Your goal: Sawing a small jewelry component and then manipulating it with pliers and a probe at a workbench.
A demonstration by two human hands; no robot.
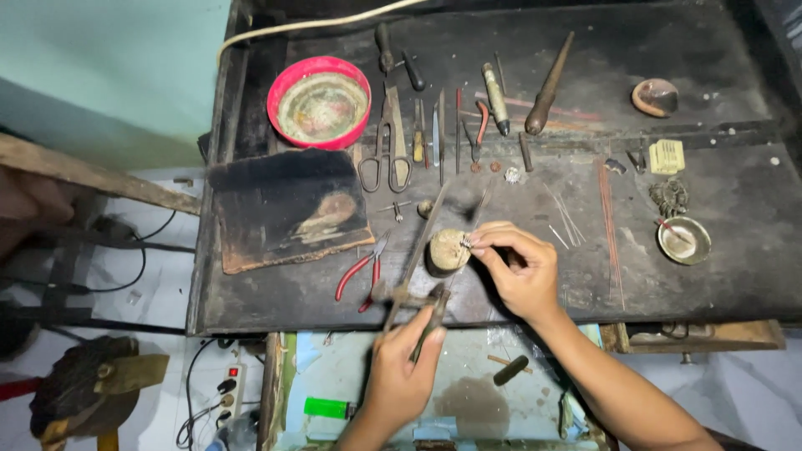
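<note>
Blackened wooden worktop [718, 276], two hands at front edge. Left hand [405, 367] clenched on one long file [415, 259], blade slanting up past one round wooden peg [447, 252]. Right hand [520, 269] pinching one small silver piece [468, 243] against peg top. One pair red-handled pliers [361, 274] just left. One pink bowl [319, 102] toward back left corner; one pair scissors [388, 150] beside it.

Dim overhead light, fairly sharp.
Dark worktop [710, 284] soaks up light; soft shadows, slight edge distortion, mild blur.
</note>
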